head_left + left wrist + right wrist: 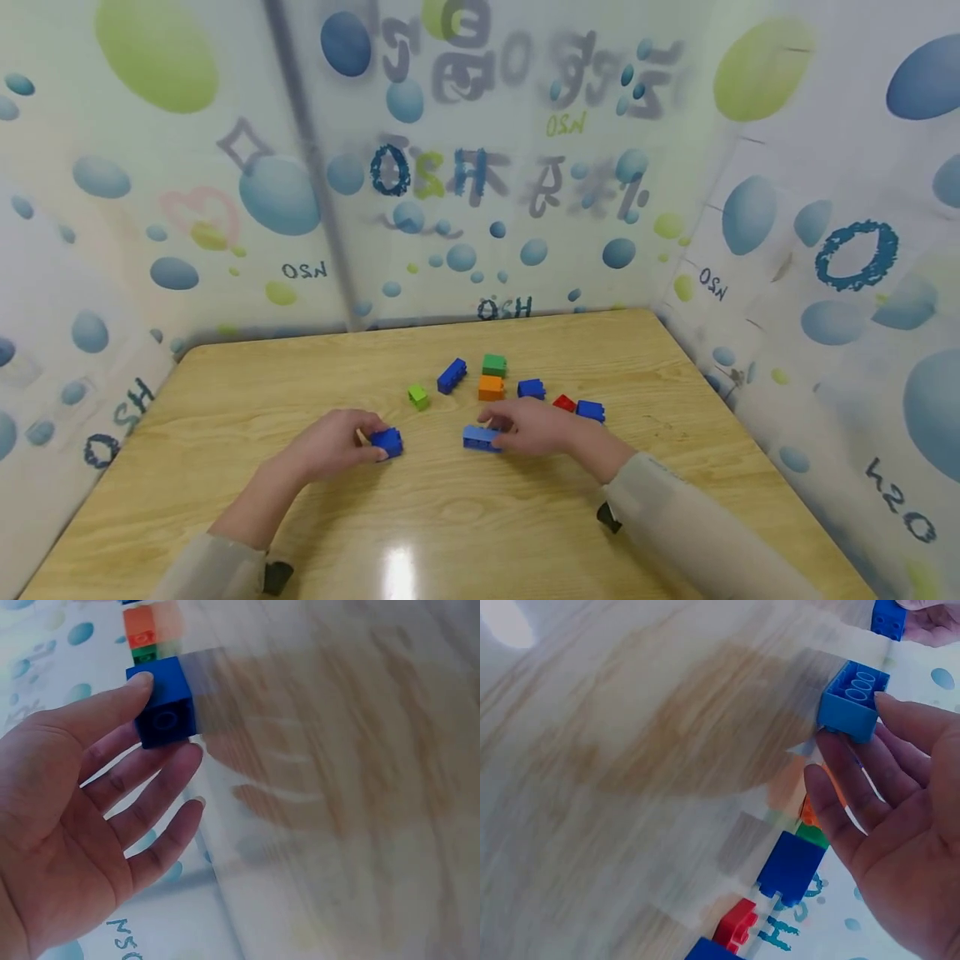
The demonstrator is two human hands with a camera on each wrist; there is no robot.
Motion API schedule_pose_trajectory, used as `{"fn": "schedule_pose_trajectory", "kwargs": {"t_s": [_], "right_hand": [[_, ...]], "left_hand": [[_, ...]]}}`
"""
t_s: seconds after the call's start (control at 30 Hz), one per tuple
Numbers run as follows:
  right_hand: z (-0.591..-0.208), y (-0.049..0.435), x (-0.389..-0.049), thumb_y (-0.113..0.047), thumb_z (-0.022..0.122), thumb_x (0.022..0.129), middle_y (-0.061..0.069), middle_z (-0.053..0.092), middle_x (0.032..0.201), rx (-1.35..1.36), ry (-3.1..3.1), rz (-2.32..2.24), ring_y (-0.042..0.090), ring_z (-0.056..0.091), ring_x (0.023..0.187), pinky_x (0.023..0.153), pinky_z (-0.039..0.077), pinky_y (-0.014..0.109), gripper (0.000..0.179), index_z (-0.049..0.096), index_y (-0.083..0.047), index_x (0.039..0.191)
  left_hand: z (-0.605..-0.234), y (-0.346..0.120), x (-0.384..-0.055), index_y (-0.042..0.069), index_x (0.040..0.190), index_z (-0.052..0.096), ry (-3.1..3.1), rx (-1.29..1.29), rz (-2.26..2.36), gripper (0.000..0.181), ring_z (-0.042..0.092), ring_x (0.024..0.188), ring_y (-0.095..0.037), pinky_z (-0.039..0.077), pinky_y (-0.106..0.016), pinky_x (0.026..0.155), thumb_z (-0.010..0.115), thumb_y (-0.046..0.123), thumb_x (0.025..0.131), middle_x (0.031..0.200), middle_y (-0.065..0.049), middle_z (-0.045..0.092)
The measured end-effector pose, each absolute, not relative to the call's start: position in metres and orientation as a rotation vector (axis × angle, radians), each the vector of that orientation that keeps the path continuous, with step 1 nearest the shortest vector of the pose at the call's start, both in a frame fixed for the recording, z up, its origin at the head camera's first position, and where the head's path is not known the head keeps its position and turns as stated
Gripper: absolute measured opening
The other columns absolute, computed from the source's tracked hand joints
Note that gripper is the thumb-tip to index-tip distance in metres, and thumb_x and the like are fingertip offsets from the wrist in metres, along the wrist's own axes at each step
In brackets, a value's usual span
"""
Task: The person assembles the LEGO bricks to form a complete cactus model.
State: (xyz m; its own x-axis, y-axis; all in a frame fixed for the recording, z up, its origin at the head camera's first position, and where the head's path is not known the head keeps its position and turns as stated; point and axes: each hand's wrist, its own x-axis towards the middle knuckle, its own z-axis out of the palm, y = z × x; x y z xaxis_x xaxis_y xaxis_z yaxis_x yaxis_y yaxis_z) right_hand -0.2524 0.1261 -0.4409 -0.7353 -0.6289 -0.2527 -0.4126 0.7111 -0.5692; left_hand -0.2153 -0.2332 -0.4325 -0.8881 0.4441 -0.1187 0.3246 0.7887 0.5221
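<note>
My left hand (337, 443) pinches a dark blue building brick (388, 443) between thumb and fingers, low over the wooden table. In the left wrist view the thumb lies on one face of that brick (166, 705), and the other fingers spread below. My right hand (531, 426) holds a longer, lighter blue brick (478, 438) by its right end. Seen from the right wrist, this brick (849, 712) turns its hollow underside with round tubes to the camera. A gap separates the two held bricks.
Beyond the hands on the table (450, 533) lie a lime brick (418, 397), a long blue brick (452, 377), a green brick (494, 365) and an orange brick (491, 387). Further right are blue bricks (531, 388) and a red brick (564, 403). Patterned walls (480, 292) border the table.
</note>
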Motion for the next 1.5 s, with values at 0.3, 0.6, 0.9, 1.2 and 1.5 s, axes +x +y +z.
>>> {"fn": "schedule_pose_trajectory", "kwargs": {"t_s": [0.3, 0.6, 0.9, 1.2, 1.5], "right_hand": [[-0.441, 0.137, -0.255, -0.03, 0.078, 0.104, -0.009, 0.073, 0.118, -0.726, 2.512, -0.653, 0.011, 0.067, 0.107, 0.098, 0.061, 0.038, 0.02, 0.074, -0.023, 0.123], [-0.44, 0.146, -0.254, -0.027, 0.081, 0.1, -0.007, 0.073, 0.12, -0.67, 2.523, -0.727, 0.015, 0.065, 0.109, 0.103, 0.06, 0.043, 0.022, 0.069, -0.024, 0.118], [-0.439, 0.159, -0.249, -0.026, 0.079, 0.101, -0.004, 0.073, 0.121, -0.686, 2.539, -0.809, 0.015, 0.067, 0.111, 0.1, 0.061, 0.043, 0.023, 0.067, -0.021, 0.12], [-0.441, 0.172, -0.246, -0.019, 0.079, 0.103, -0.002, 0.071, 0.121, -0.659, 2.521, -0.929, 0.016, 0.067, 0.114, 0.103, 0.062, 0.043, 0.024, 0.064, -0.02, 0.122], [-0.438, 0.176, -0.246, -0.015, 0.079, 0.103, 0.004, 0.068, 0.137, -0.651, 2.533, -0.947, 0.022, 0.065, 0.123, 0.107, 0.06, 0.047, 0.058, 0.056, -0.015, 0.156]], "left_hand": [[-0.432, -0.227, -0.214, 0.008, 0.136, 0.074, 2.73, 0.665, 0.674, 0.04, 0.069, 0.096, -0.013, 0.061, -0.035, 0.079, 0.082, 0.023, 0.1, 0.111, -0.001, 0.075], [-0.435, -0.211, -0.215, 0.008, 0.136, 0.073, 2.761, 0.728, 0.678, 0.038, 0.066, 0.093, -0.008, 0.058, -0.029, 0.077, 0.08, 0.022, 0.101, 0.115, -0.001, 0.076], [-0.447, -0.196, -0.218, 0.009, 0.135, 0.071, 2.845, 0.728, 0.761, 0.036, 0.07, 0.112, -0.022, 0.063, -0.043, 0.094, 0.078, 0.021, 0.102, 0.124, -0.004, 0.068], [-0.448, -0.185, -0.22, 0.015, 0.153, 0.063, 2.777, 0.776, 0.823, 0.048, 0.062, 0.1, -0.015, 0.058, -0.033, 0.087, 0.072, 0.019, 0.106, 0.149, -0.018, 0.06], [-0.453, -0.176, -0.226, 0.01, 0.14, 0.067, 2.729, 0.873, 0.914, 0.037, 0.07, 0.117, -0.029, 0.063, -0.048, 0.099, 0.074, 0.018, 0.104, 0.133, -0.013, 0.072]]}}
